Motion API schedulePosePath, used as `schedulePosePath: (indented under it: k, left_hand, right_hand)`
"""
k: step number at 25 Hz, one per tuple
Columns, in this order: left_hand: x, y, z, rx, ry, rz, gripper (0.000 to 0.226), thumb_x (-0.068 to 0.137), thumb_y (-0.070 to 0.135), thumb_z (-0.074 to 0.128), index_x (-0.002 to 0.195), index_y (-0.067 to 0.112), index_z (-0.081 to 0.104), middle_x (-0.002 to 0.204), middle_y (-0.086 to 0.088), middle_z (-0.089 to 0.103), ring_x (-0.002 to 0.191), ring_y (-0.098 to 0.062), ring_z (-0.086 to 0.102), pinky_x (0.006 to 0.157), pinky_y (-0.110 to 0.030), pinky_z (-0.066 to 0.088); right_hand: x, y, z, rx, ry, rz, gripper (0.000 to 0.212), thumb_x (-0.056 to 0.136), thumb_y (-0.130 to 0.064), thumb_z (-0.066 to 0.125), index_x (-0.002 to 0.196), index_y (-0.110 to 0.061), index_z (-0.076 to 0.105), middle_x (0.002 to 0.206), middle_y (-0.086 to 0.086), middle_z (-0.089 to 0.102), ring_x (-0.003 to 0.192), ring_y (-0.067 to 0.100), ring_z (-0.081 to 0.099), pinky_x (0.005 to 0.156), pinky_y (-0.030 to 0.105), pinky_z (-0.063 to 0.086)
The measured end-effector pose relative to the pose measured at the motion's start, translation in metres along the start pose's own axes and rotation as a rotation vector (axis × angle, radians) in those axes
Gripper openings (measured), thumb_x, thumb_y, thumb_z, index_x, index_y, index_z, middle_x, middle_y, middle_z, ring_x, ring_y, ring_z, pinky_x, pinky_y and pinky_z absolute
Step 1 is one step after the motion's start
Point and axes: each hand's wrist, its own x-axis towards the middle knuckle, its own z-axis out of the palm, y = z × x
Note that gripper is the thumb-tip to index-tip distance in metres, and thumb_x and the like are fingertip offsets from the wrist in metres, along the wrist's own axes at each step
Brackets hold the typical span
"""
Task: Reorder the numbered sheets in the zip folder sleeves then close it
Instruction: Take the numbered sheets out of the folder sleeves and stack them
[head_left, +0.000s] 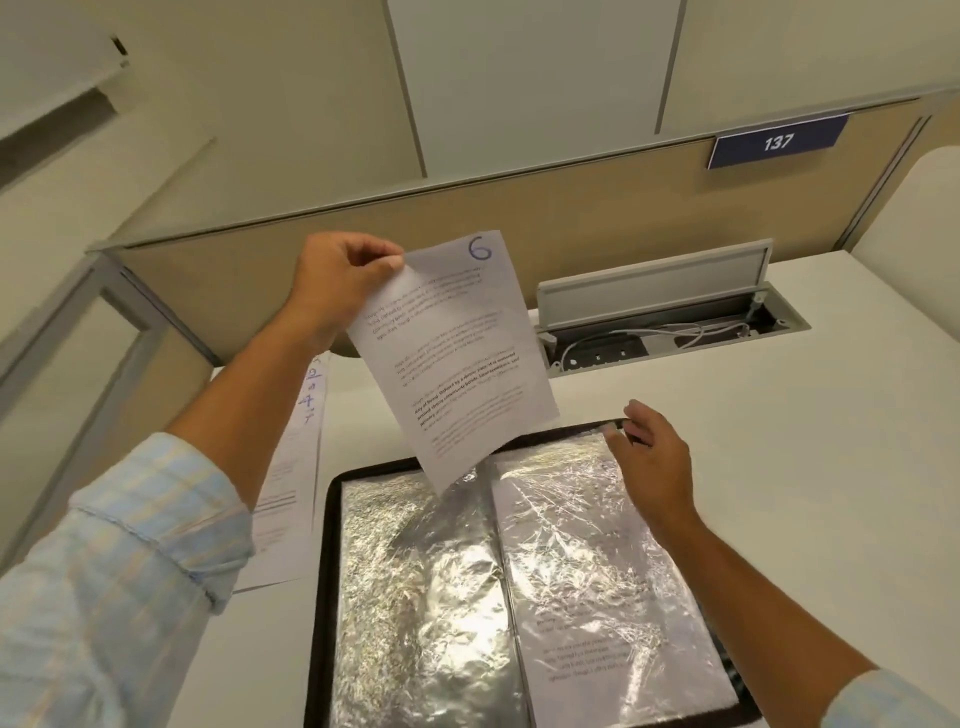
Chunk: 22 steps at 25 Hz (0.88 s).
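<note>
A black zip folder (319, 561) lies open on the white desk, its shiny plastic sleeves spread left and right. The right sleeve (613, 582) holds a printed sheet; the left sleeve (415, 582) shows only glare. My left hand (343, 275) pinches the top corner of a sheet marked 6 (457, 353) and holds it up in the air above the folder's far edge. My right hand (649, 457) rests with relaxed fingers on the top edge of the right sleeve, near the folder's far corner.
A stack of numbered sheets (291, 483) lies on the desk left of the folder, partly behind my left arm. A cable tray (660, 322) with its lid up sits at the back right. A beige partition (519, 218) bounds the desk's far side.
</note>
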Motion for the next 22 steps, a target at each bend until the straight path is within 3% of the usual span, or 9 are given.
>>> schedulePosePath:
  k: [3, 6, 9, 11, 14, 17, 19, 22]
  left_hand:
    - [-0.019, -0.007, -0.021, -0.007, -0.111, -0.058, 0.003, 0.090, 0.019, 0.081, 0.092, 0.021, 0.082, 0.089, -0.002, 0.080, 0.073, -0.015, 0.071, 0.071, -0.043, 0.061]
    - [-0.040, -0.015, -0.035, -0.032, -0.226, -0.051, 0.008, 0.090, 0.013, 0.081, 0.092, 0.020, 0.082, 0.083, 0.002, 0.079, 0.074, -0.009, 0.070, 0.072, -0.027, 0.060]
    - [-0.055, -0.031, -0.051, -0.051, -0.313, -0.069, 0.009, 0.090, 0.013, 0.081, 0.095, 0.021, 0.082, 0.087, 0.002, 0.080, 0.078, -0.007, 0.071, 0.077, -0.026, 0.058]
    - [-0.063, -0.054, -0.061, -0.033, -0.210, -0.070, 0.015, 0.091, 0.017, 0.081, 0.106, 0.021, 0.079, 0.098, 0.000, 0.078, 0.087, -0.009, 0.070, 0.086, -0.031, 0.058]
    - [-0.099, -0.096, -0.066, 0.048, 0.092, -0.129, 0.045, 0.094, 0.034, 0.077, 0.135, 0.020, 0.062, 0.125, 0.004, 0.065, 0.110, -0.013, 0.062, 0.094, -0.030, 0.050]
    - [-0.153, -0.139, -0.058, -0.151, 0.147, -0.448, 0.053, 0.100, 0.045, 0.066, 0.144, 0.021, 0.049, 0.134, 0.001, 0.059, 0.118, -0.017, 0.058, 0.092, -0.033, 0.047]
    - [-0.188, -0.169, -0.056, -0.268, 0.065, -0.576, 0.048, 0.100, 0.050, 0.063, 0.137, 0.021, 0.057, 0.128, 0.004, 0.065, 0.116, -0.017, 0.063, 0.095, -0.035, 0.050]
    - [-0.226, -0.210, -0.067, -0.344, 0.078, -0.587, 0.024, 0.101, 0.041, 0.065, 0.105, 0.019, 0.075, 0.100, 0.003, 0.080, 0.094, -0.018, 0.076, 0.092, -0.045, 0.061]
  right_hand:
    - [-0.012, -0.043, 0.021, 0.015, -0.092, -0.086, 0.057, 0.098, -0.031, 0.071, 0.150, -0.020, 0.050, 0.139, -0.011, 0.057, 0.126, 0.008, 0.056, 0.104, 0.032, 0.048]
    - [-0.029, -0.069, 0.045, 0.066, -0.279, -0.085, 0.060, 0.097, -0.033, 0.072, 0.152, -0.021, 0.049, 0.141, -0.014, 0.058, 0.124, 0.003, 0.058, 0.104, 0.030, 0.050]
    - [-0.050, -0.074, 0.066, 0.074, -0.428, -0.052, 0.035, 0.100, -0.023, 0.068, 0.134, -0.018, 0.066, 0.122, -0.008, 0.075, 0.107, 0.013, 0.073, 0.096, 0.044, 0.061]
    - [-0.065, -0.070, 0.080, 0.075, -0.425, -0.036, 0.020, 0.102, -0.017, 0.065, 0.119, -0.016, 0.074, 0.107, -0.001, 0.079, 0.096, 0.022, 0.077, 0.090, 0.053, 0.062]
    - [-0.088, -0.066, 0.101, 0.175, -0.371, 0.070, 0.016, 0.101, -0.012, 0.065, 0.114, -0.012, 0.075, 0.103, 0.004, 0.080, 0.094, 0.028, 0.077, 0.089, 0.055, 0.062]
    - [-0.107, -0.062, 0.124, 0.261, -0.371, 0.171, 0.018, 0.100, -0.009, 0.064, 0.116, -0.009, 0.074, 0.105, 0.009, 0.080, 0.097, 0.034, 0.077, 0.088, 0.053, 0.062]
    - [-0.118, -0.058, 0.140, 0.301, -0.396, 0.221, 0.020, 0.101, -0.008, 0.064, 0.119, -0.008, 0.072, 0.107, 0.012, 0.079, 0.098, 0.035, 0.077, 0.088, 0.054, 0.061]
    - [-0.133, -0.045, 0.164, 0.265, -0.420, 0.276, 0.019, 0.100, -0.009, 0.065, 0.119, -0.007, 0.070, 0.107, 0.013, 0.079, 0.096, 0.037, 0.077, 0.087, 0.056, 0.061]
